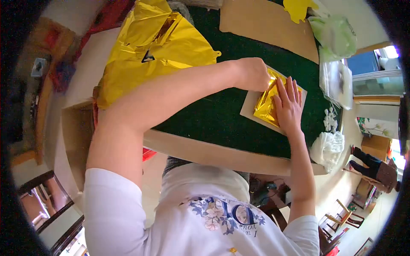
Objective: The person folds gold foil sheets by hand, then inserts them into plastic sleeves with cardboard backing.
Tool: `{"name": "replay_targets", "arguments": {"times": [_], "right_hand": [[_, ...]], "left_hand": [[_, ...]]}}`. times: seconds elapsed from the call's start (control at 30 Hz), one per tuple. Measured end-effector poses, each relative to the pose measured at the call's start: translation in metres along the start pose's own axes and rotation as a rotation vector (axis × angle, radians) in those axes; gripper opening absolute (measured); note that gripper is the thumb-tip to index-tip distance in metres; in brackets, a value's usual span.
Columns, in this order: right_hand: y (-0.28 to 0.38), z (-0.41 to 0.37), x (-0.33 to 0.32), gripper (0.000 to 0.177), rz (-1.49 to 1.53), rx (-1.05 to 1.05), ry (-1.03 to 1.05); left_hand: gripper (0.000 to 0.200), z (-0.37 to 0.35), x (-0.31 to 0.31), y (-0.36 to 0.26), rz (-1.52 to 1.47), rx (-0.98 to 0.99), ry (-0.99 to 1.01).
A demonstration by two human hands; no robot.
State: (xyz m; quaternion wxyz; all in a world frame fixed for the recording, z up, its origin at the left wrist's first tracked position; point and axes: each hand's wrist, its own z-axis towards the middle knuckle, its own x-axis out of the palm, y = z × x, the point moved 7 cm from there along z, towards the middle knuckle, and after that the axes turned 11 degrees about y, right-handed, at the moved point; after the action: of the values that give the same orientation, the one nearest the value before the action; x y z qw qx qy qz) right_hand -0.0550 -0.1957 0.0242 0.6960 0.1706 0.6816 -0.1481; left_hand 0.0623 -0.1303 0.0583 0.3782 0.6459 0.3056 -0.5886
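Observation:
A folded gold foil sheet lies on a beige cardboard piece on the green table cover. My left hand is closed in a fist at the foil's upper left edge; its curled fingers are turned away, so whatever they may hold is hidden. Palm down, my right hand rests flat with fingers outstretched over the right side of the foil. A large, crumpled gold foil balloon spreads across the table's left side, beyond my left forearm, with a small tab on its right corner.
A large cardboard sheet lies at the table's far side. Clear plastic bags, a pale green bag and a white plastic bundle line the right edge. Another person is farther off at right, near wooden chairs.

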Motion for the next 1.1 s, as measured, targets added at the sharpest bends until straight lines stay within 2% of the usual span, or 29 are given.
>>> {"name": "replay_targets", "arguments": {"times": [0.17, 0.47, 0.67, 0.87, 0.97, 1.1], "right_hand": [[0.0, 0.001, 0.001, 0.05, -0.001, 0.013, 0.027], [0.0, 0.003, -0.001, 0.049, 0.027, 0.008, 0.05], [0.001, 0.003, -0.002, 0.05, 0.037, 0.009, 0.057], [0.0, 0.003, -0.003, 0.049, 0.057, 0.011, 0.057], [0.001, 0.003, -0.003, 0.049, 0.063, 0.015, 0.062], [0.001, 0.003, -0.003, 0.049, 0.067, 0.009, 0.065]], "left_hand": [[0.011, 0.002, 0.004, 0.006, -0.033, 0.089, 0.046], [0.01, -0.006, 0.009, 0.012, -0.092, 0.099, -0.054], [0.007, -0.014, 0.006, 0.008, -0.061, 0.119, -0.005], [0.008, -0.008, 0.015, 0.003, -0.129, 0.12, -0.124], [0.006, -0.008, 0.015, 0.007, -0.194, 0.021, -0.17], [0.008, -0.006, 0.024, 0.017, -0.465, -0.155, -0.246]]}}
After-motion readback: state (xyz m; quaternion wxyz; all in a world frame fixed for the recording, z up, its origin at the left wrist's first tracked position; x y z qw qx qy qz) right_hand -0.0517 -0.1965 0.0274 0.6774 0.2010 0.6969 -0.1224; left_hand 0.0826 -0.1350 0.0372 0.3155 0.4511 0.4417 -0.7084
